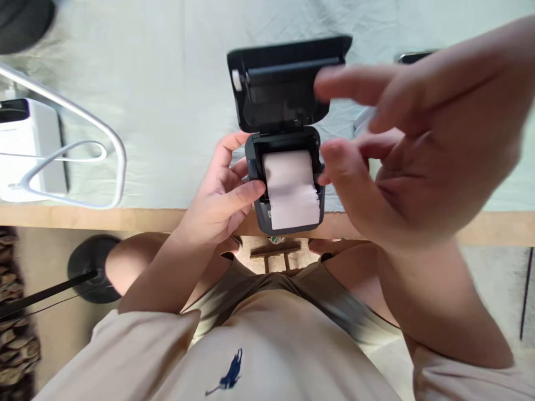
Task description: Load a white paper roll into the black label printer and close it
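Observation:
A small black label printer is tipped over the table's front edge with its lid swung up. Inside lies a roll of white paper, its loose end hanging over the printer's front. My left hand grips the printer's left side, the thumb over the rim by the roll. My right hand, slightly blurred, is at the right, fingers apart. Its index finger overlaps the lid's right edge, while the thumb and another fingertip are close beside the body; whether they touch it I cannot tell.
A white box with white cables sits at the left of the cloth-covered table. Behind my right hand, a dark object is partly visible. A round black base stands on the floor at the left.

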`<action>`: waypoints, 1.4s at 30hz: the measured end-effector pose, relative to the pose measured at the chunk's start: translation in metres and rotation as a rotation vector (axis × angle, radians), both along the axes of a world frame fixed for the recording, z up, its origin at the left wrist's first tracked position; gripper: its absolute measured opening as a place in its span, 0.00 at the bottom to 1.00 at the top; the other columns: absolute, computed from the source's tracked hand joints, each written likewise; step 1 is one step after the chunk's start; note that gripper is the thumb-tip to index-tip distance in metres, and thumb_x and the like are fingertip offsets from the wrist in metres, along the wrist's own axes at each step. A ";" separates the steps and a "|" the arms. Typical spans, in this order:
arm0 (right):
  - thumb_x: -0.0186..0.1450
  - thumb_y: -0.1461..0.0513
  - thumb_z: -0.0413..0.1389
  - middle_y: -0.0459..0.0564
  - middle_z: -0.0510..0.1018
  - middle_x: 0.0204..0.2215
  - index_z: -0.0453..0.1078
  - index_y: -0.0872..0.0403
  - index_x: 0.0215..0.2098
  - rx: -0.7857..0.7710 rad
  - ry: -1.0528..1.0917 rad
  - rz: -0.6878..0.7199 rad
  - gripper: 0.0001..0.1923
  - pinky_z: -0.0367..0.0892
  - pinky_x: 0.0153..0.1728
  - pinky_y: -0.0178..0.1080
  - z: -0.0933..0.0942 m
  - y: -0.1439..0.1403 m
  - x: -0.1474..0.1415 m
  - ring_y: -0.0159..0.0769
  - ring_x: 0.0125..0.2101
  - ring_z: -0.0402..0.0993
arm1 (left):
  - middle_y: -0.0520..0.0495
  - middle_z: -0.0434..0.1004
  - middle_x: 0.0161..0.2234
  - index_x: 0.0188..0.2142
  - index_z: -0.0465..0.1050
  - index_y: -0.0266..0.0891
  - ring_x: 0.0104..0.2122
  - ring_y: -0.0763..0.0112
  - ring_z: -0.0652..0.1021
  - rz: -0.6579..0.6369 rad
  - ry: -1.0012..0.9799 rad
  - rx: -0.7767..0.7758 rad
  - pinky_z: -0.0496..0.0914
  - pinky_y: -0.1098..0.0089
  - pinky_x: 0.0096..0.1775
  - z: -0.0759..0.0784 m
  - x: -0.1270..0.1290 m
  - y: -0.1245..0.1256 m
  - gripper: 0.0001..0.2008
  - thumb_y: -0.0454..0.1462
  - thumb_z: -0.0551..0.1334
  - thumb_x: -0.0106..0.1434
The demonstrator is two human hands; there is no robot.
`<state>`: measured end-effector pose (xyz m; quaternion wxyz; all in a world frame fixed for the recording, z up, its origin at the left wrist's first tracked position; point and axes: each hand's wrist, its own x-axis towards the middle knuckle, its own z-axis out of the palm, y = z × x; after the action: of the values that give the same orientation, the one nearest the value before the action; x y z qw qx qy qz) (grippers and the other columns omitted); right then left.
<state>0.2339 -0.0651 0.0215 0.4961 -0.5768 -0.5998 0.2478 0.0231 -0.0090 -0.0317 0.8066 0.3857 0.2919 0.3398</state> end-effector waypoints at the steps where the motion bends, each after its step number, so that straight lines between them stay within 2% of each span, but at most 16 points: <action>1: 0.74 0.58 0.58 0.40 0.82 0.40 0.70 0.49 0.40 0.112 -0.095 0.017 0.05 0.77 0.38 0.35 0.000 0.002 0.001 0.28 0.42 0.84 | 0.57 0.83 0.43 0.57 0.64 0.48 0.32 0.77 0.83 -0.002 -0.001 0.002 0.79 0.75 0.33 0.000 0.000 0.000 0.29 0.35 0.78 0.64; 4: 0.73 0.67 0.57 0.39 0.83 0.37 0.71 0.49 0.42 0.281 -0.542 0.084 0.05 0.67 0.28 0.34 -0.001 0.004 0.004 0.23 0.29 0.75 | 0.59 0.81 0.37 0.57 0.63 0.48 0.33 0.76 0.84 -0.019 -0.025 0.024 0.77 0.78 0.31 0.000 -0.001 -0.001 0.31 0.34 0.78 0.63; 7: 0.75 0.62 0.55 0.39 0.84 0.39 0.74 0.48 0.48 0.154 -0.897 0.114 0.07 0.49 0.22 0.36 -0.001 0.000 0.008 0.26 0.26 0.72 | 0.60 0.76 0.34 0.57 0.63 0.48 0.32 0.79 0.83 -0.026 -0.028 0.025 0.76 0.80 0.30 0.001 -0.002 -0.002 0.31 0.34 0.78 0.64; 10: 0.76 0.60 0.54 0.42 0.83 0.40 0.75 0.48 0.52 0.060 -1.022 0.122 0.10 0.40 0.24 0.34 0.000 -0.005 0.009 0.25 0.22 0.67 | 0.60 0.76 0.36 0.58 0.63 0.47 0.30 0.81 0.80 -0.035 0.016 0.011 0.79 0.79 0.33 0.005 -0.002 -0.005 0.31 0.34 0.78 0.64; 14: 0.76 0.60 0.53 0.43 0.82 0.36 0.74 0.48 0.53 0.062 -1.003 0.130 0.11 0.38 0.25 0.34 0.001 -0.006 0.008 0.25 0.22 0.64 | 0.60 0.77 0.38 0.61 0.63 0.48 0.29 0.82 0.79 -0.016 0.023 0.044 0.82 0.76 0.38 0.003 -0.001 -0.008 0.31 0.34 0.76 0.67; 18: 0.76 0.57 0.57 0.42 0.78 0.29 0.74 0.48 0.51 0.148 -0.924 0.125 0.08 0.40 0.24 0.36 0.009 -0.010 0.003 0.24 0.21 0.60 | 0.53 0.83 0.50 0.65 0.61 0.52 0.32 0.79 0.82 0.044 0.064 0.089 0.80 0.76 0.35 -0.007 -0.003 -0.010 0.38 0.36 0.79 0.63; 21: 0.75 0.61 0.57 0.40 0.75 0.25 0.75 0.48 0.50 0.139 -0.848 0.115 0.08 0.45 0.23 0.37 0.018 -0.016 0.004 0.24 0.21 0.62 | 0.49 0.84 0.55 0.67 0.62 0.52 0.30 0.79 0.82 0.039 0.093 0.101 0.76 0.76 0.30 -0.007 -0.004 -0.010 0.41 0.38 0.80 0.61; 23: 0.73 0.62 0.58 0.39 0.78 0.27 0.76 0.49 0.51 0.102 -0.751 0.149 0.09 0.50 0.21 0.37 0.023 -0.020 0.008 0.23 0.22 0.65 | 0.47 0.84 0.55 0.68 0.62 0.52 0.30 0.77 0.81 0.047 0.109 0.084 0.75 0.76 0.29 -0.004 -0.004 -0.011 0.42 0.39 0.81 0.61; 25: 0.70 0.63 0.63 0.38 0.83 0.35 0.76 0.50 0.54 0.046 -0.580 0.154 0.14 0.58 0.20 0.35 0.023 -0.022 0.015 0.21 0.22 0.66 | 0.47 0.84 0.54 0.67 0.62 0.51 0.29 0.77 0.81 0.053 0.133 0.057 0.75 0.76 0.28 -0.001 -0.003 -0.011 0.42 0.39 0.81 0.60; 28: 0.64 0.65 0.69 0.38 0.86 0.44 0.77 0.46 0.52 -0.018 -0.243 0.081 0.20 0.58 0.17 0.34 0.016 -0.021 0.020 0.18 0.21 0.63 | 0.49 0.85 0.51 0.66 0.64 0.50 0.26 0.81 0.78 0.048 0.158 0.063 0.75 0.76 0.27 -0.002 -0.001 -0.009 0.40 0.38 0.81 0.61; 30: 0.62 0.64 0.71 0.39 0.86 0.43 0.77 0.46 0.50 -0.068 -0.010 0.079 0.19 0.55 0.15 0.36 0.010 -0.018 0.020 0.21 0.19 0.63 | 0.51 0.85 0.49 0.65 0.65 0.48 0.25 0.81 0.78 0.056 0.136 0.101 0.73 0.77 0.26 -0.006 0.000 -0.008 0.38 0.39 0.81 0.61; 33: 0.60 0.62 0.73 0.42 0.85 0.36 0.76 0.48 0.47 -0.076 0.264 0.066 0.19 0.60 0.16 0.37 0.004 -0.012 0.023 0.27 0.20 0.68 | 0.51 0.86 0.47 0.63 0.67 0.46 0.29 0.80 0.81 0.093 0.072 0.133 0.71 0.81 0.26 -0.010 0.003 -0.007 0.35 0.39 0.80 0.62; 36: 0.60 0.47 0.75 0.44 0.82 0.35 0.74 0.46 0.45 -0.073 0.471 -0.037 0.23 0.55 0.15 0.37 -0.003 -0.007 0.043 0.27 0.20 0.64 | 0.52 0.86 0.45 0.61 0.70 0.45 0.32 0.79 0.83 0.129 0.050 0.101 0.73 0.82 0.29 -0.010 0.005 -0.007 0.30 0.36 0.79 0.64; 38: 0.55 0.35 0.74 0.45 0.82 0.38 0.73 0.44 0.47 -0.217 0.558 0.037 0.34 0.55 0.14 0.38 -0.013 -0.004 0.060 0.29 0.20 0.64 | 0.54 0.87 0.43 0.59 0.72 0.45 0.33 0.79 0.83 0.140 0.011 0.078 0.76 0.81 0.31 -0.011 0.006 -0.007 0.27 0.34 0.78 0.64; 40: 0.58 0.40 0.71 0.46 0.81 0.39 0.70 0.44 0.52 -0.262 0.607 0.078 0.32 0.62 0.15 0.39 -0.028 -0.003 0.071 0.35 0.25 0.73 | 0.55 0.87 0.41 0.58 0.75 0.47 0.33 0.80 0.83 0.140 -0.042 0.078 0.76 0.81 0.32 -0.014 0.006 -0.006 0.24 0.34 0.77 0.65; 42: 0.62 0.49 0.71 0.44 0.80 0.37 0.67 0.44 0.52 -0.200 0.552 0.062 0.26 0.63 0.17 0.35 -0.042 -0.005 0.071 0.33 0.27 0.74 | 0.56 0.87 0.42 0.58 0.76 0.48 0.33 0.79 0.84 0.129 -0.086 0.112 0.75 0.81 0.30 -0.018 0.006 -0.005 0.23 0.35 0.76 0.65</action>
<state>0.3046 -0.0700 -0.0203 0.5733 -0.5153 -0.4320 0.4681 0.0291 -0.0139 -0.0495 0.7721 0.3956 0.2616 0.4230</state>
